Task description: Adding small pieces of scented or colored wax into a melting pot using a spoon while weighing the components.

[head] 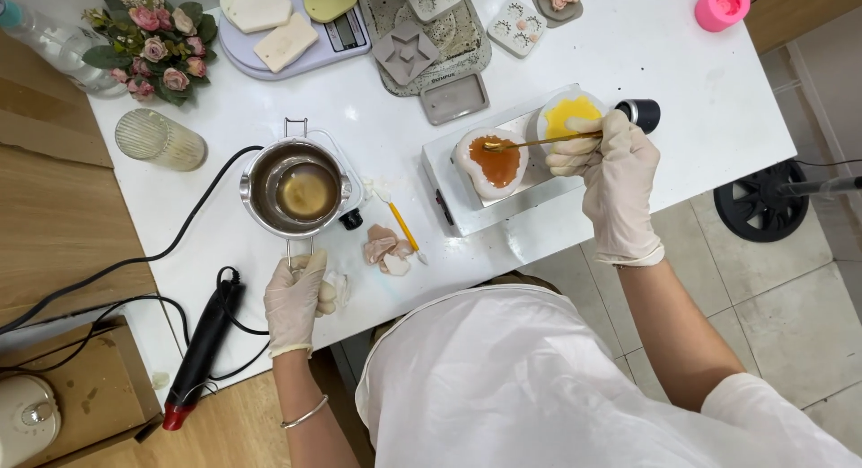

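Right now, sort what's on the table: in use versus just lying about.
In use:
right hand holding thin stick
mould of orange liquid
cup of yellow liquid
left hand on melting pot

Lying about:
flower bouquet
ribbed glass
pink mould
black heat tool

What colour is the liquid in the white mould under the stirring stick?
Amber orange liquid, seen clearly in the head view.

White table point(664, 64), both hands in cream gloves: left hand point(294, 299), right hand point(611, 167). Amber-orange fill in white mould point(492, 163), yellow in the cup point(569, 116). Steel pot point(294, 188), brownish liquid. Pink roses point(157, 46) far left, hot-pink mould point(722, 6) far right. Black-red tool point(199, 353) near left.
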